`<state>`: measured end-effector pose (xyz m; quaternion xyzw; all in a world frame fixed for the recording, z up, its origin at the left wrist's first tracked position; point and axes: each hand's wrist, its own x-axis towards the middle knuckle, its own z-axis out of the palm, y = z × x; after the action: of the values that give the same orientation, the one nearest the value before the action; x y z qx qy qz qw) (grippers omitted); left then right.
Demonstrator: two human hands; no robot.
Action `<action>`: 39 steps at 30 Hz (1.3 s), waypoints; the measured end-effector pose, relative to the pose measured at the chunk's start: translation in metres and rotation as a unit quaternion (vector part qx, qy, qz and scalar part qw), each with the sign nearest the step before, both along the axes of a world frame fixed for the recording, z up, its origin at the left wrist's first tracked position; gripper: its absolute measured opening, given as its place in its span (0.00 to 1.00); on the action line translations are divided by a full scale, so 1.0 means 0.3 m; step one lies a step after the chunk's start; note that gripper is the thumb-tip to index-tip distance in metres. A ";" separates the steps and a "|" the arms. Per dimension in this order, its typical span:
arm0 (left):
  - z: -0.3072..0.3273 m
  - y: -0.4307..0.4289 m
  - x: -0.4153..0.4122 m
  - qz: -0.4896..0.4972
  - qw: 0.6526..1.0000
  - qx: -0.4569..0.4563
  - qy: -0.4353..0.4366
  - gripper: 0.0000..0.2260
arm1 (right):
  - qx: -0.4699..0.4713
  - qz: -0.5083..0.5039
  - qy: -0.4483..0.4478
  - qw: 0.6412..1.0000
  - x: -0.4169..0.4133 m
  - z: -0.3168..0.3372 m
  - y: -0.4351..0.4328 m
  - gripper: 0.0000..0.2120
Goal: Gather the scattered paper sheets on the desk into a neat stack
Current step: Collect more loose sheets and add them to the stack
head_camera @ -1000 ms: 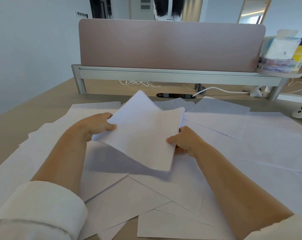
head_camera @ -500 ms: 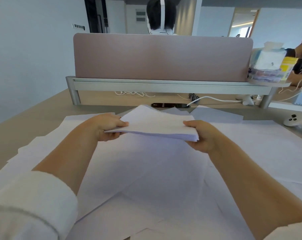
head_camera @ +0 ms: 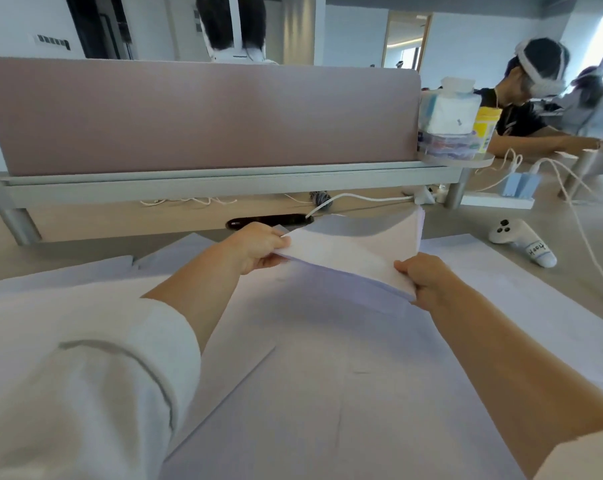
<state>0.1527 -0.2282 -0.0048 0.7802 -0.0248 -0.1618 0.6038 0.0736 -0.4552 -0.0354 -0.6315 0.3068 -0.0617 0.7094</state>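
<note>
I hold a stack of white paper sheets above the desk, far from my body and tilted so its right end rises toward the divider. My left hand grips the stack's left corner. My right hand grips its near right edge. Several loose white sheets lie spread flat and overlapping over the desk under my arms, reaching to the left and right sides.
A mauve desk divider on a grey rail stands behind the papers. A white controller and cables lie at the right. A tissue pack sits on a small shelf. A person wearing a headset sits at the neighbouring desk.
Both hands have carried the stack away from me and to the right, and it went from steeply tilted to nearly flat. The view has swung to the right.
</note>
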 end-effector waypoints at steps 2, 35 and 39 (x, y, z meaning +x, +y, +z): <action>-0.027 -0.024 0.048 0.009 0.998 0.049 -0.048 0.06 | -0.012 0.001 -0.007 1.000 0.051 -0.024 -0.014 0.15; -0.118 -0.165 0.149 -0.064 0.951 0.297 -0.062 0.17 | -0.044 -0.072 0.053 0.995 0.128 -0.048 -0.120 0.07; -0.113 -0.163 0.148 -0.062 0.942 0.304 -0.125 0.12 | -0.028 -0.058 0.048 0.997 0.113 -0.029 -0.118 0.07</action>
<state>0.1969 -0.2771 -0.0386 0.9374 -0.0980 -0.0996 0.3188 0.1074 -0.4904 -0.0441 -0.6348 0.3745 -0.0811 0.6709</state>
